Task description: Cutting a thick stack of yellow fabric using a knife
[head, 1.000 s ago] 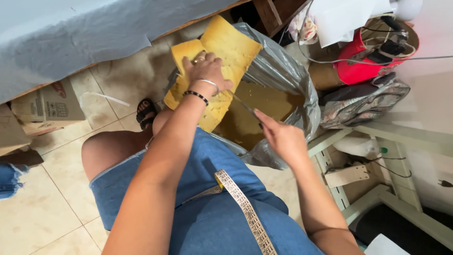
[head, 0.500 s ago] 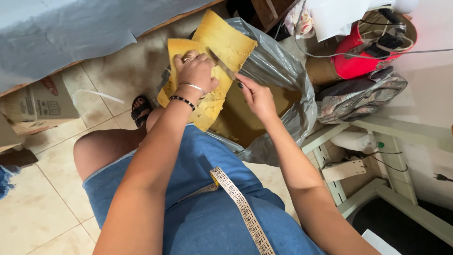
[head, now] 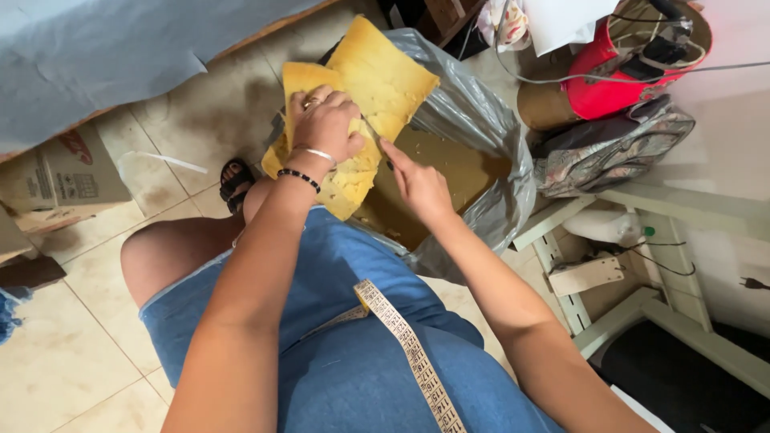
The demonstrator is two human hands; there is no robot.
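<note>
Yellow foam sheets [head: 377, 88] stay clamped under the left hand [head: 325, 124]; the right hand [head: 417, 180], fingers together, has drawn nearer them.

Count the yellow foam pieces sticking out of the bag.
2: one foam piece under the left hand, one foam piece behind it, rising from the grey plastic bag. More may lie hidden inside.

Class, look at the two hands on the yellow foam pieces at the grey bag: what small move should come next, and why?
Probably the right hand should close on the foam pieces. The left hand already presses them at the grey bag, while the right only points its fingers at their edge, with no grip yet.
</note>
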